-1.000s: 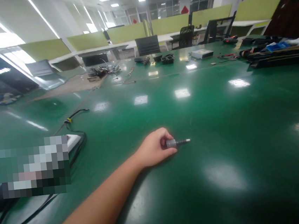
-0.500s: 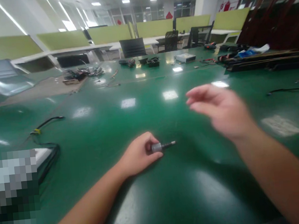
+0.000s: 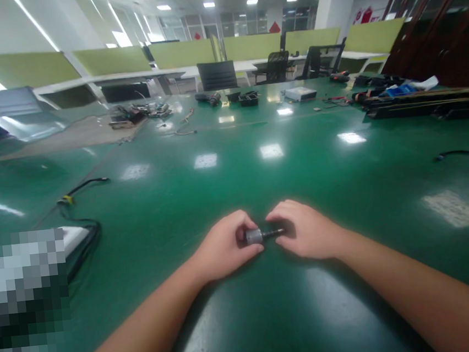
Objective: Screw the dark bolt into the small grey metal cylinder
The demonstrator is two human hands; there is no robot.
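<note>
A small grey cylinder with a thin dark shaft lies level, low over or on the green tabletop, its shaft pointing right. I cannot make out exactly what it is. My left hand is curled round the cylinder's left end, with thumb and forefinger on either side of it. From the right, my right hand reaches round the shaft's tip, thumb and forefinger apart with the tip between them. No contact between the right fingers and the shaft shows. The other fingers of both hands are partly hidden.
Left of my arm stands a partly blurred-out, pale box-like thing with a black cable beside it. Tangled parts, a silver box and dark bars lie at the far side. Another cable lies at right.
My right hand has come down and left from above the table to the shaft's tip. The left hand still holds the cylinder. The whole view has shifted slightly.
</note>
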